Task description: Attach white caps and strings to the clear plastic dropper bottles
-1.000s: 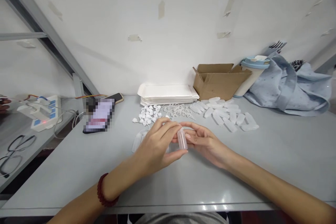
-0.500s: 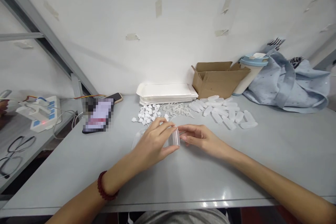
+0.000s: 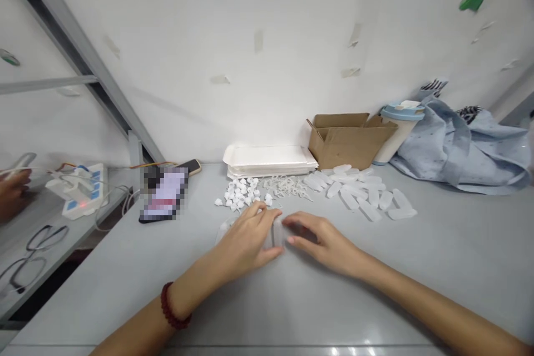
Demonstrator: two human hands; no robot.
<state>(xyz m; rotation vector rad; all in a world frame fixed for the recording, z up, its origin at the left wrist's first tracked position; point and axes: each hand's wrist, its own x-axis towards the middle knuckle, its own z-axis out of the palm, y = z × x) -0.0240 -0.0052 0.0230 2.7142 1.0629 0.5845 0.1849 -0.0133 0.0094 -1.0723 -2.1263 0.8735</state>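
My left hand (image 3: 246, 239) has its thumb and fingers closed around a translucent plastic piece (image 3: 278, 232), held upright a little above or on the table. Just right of that piece is my right hand (image 3: 323, 239), its thumb and fingers apart with nothing visible between them. Partly hidden behind my left hand lies more clear plastic (image 3: 224, 227). Beyond the hands are a heap of small white caps (image 3: 240, 193), a pile of thin whitish curled pieces (image 3: 287, 185) and a spread of frosted oblong plastic pieces (image 3: 354, 194).
A stack of flat white boxes (image 3: 271, 160) and an open cardboard box (image 3: 350, 142) stand against the wall, with a cup (image 3: 398, 128) and a blue bag (image 3: 467, 150) further right. At left are phones (image 3: 167, 194), a power strip (image 3: 85, 194), glasses (image 3: 31, 256) and another person's hand (image 3: 14, 194).
My right fingers have moved apart from the plastic piece and spread slightly. The thin strand seen between them no longer shows. The view has tilted up a little.
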